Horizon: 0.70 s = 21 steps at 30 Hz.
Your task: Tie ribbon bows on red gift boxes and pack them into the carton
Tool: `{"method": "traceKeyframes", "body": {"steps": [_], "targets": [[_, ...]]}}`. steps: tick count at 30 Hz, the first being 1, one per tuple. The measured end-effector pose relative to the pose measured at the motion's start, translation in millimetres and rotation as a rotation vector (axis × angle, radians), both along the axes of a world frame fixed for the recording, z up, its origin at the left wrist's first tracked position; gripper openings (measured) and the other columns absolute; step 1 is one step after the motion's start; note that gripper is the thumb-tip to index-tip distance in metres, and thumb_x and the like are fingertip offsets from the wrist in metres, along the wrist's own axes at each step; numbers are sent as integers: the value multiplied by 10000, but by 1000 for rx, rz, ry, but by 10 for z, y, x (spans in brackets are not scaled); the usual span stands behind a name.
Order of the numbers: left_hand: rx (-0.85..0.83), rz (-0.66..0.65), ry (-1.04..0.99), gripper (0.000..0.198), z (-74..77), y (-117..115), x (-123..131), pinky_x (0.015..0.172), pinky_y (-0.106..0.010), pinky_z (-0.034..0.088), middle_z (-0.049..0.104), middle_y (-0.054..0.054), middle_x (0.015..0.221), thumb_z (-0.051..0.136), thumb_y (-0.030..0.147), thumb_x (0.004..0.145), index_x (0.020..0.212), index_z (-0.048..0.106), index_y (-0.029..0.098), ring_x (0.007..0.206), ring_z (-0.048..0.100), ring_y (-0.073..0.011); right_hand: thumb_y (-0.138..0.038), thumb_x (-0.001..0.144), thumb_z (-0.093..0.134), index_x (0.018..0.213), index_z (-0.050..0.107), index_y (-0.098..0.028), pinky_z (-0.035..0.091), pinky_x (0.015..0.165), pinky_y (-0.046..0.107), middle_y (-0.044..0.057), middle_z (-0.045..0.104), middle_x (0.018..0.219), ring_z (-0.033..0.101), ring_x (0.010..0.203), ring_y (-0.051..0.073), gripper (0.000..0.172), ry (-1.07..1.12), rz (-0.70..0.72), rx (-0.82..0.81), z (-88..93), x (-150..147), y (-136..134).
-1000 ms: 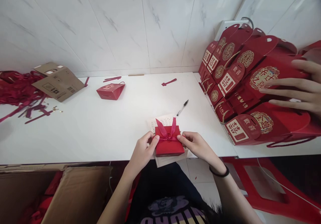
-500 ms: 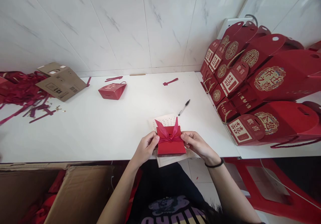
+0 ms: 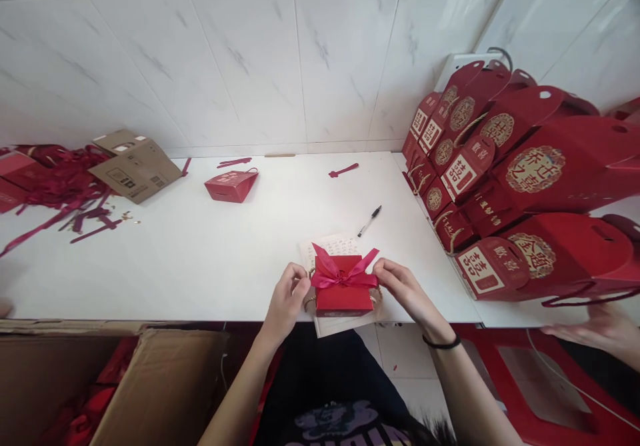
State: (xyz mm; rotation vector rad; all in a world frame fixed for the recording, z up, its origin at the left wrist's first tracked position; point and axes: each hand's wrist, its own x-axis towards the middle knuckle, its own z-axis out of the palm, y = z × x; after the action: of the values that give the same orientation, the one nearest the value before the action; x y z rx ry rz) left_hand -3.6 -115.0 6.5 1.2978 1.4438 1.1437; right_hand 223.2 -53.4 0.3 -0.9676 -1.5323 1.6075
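Note:
In front of me at the table's front edge is a small red gift box point(image 3: 344, 301), lying on a handwritten sheet of paper point(image 3: 324, 327). A pink ribbon point(image 3: 342, 277) is tied in a bow across its top, with two tails pointing up and outward. My left hand point(image 3: 289, 297) pinches the bow's left loop. At the opposite side, the right loop is pinched between the fingertips of my right hand point(image 3: 403, 288). Gold cord handles show at the box's sides.
Red gift boxes point(image 3: 537, 159) stand stacked on the right, with another person's hand point(image 3: 600, 329) below them. A pen point(image 3: 369, 221), a small red box point(image 3: 231, 186), a cardboard box point(image 3: 137, 169) and loose ribbons point(image 3: 70, 173) lie on the table. An open carton point(image 3: 160, 386) stands below left.
The bow's loops are wider and flatter, and its right tail has swung outward. My right hand has shifted slightly right. Another person's hand has come into view at the right.

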Motion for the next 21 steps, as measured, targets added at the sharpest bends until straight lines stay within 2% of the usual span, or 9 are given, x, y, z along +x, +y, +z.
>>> {"method": "traceKeyframes", "body": {"steps": [1,3,5,10,14,16,18,19,21], "targets": [[16,28,33,269,17,-44,8,692,-271,419,476,2,775,496,459,807,806,442,196,738,488,-139,-450,874,527,790,548,-188,408,673,262,18,537,763,508,727,158,276,-13,-33,51,16,16,6],[8,27,102,308,38,-123,36,829,-323,432,530,-32,957,592,416,747,933,465,206,905,527,-176,-426,869,528,964,568,-209,432,816,301,51,572,976,531,947,200,241,-31,-11,122,22,26,8],[-10,-26,122,395,49,-166,59,916,-362,416,532,-60,1102,631,375,734,1051,459,215,1018,524,-197,-428,862,527,1041,551,-210,446,857,342,76,568,1066,537,1007,222,283,-55,34,145,2,17,-12],[13,-130,18,378,63,-44,28,992,-375,384,508,-96,1256,512,351,846,1194,458,212,1175,471,-213,-400,840,577,938,541,-198,476,806,356,68,596,947,586,884,214,228,-131,-45,198,-29,29,-143],[22,-65,-79,313,38,218,41,955,-358,412,557,-94,1219,439,323,861,1134,515,190,1144,505,-215,-406,835,588,768,531,-193,471,782,370,60,584,827,571,824,218,230,-230,-60,256,-53,84,-215],[39,-18,-108,268,15,358,96,919,-346,428,604,-80,1131,414,278,838,1041,556,177,1074,544,-207,-426,789,631,743,476,-198,469,786,405,60,551,829,554,836,235,280,-325,-159,345,-102,95,-215],[57,-1,-120,227,-8,487,167,886,-322,434,636,-58,1015,400,245,805,920,582,170,992,571,-191,-433,718,694,883,456,-198,453,854,455,88,517,980,521,970,270,373,-358,-214,424,-154,84,-203],[59,-11,-134,211,-17,547,201,863,-310,439,643,-48,957,402,239,790,867,585,168,945,582,-182,-428,686,721,1019,431,-195,432,904,476,114,477,1101,481,1068,287,499,-345,-193,442,-172,72,-198],[44,-75,-188,182,-26,659,255,797,-290,448,642,-34,857,418,241,761,796,579,165,839,591,-166,-402,660,751,1277,254,-205,376,990,490,154,339,1306,368,1226,295,816,-295,-82,429,-179,35,-197]]}}
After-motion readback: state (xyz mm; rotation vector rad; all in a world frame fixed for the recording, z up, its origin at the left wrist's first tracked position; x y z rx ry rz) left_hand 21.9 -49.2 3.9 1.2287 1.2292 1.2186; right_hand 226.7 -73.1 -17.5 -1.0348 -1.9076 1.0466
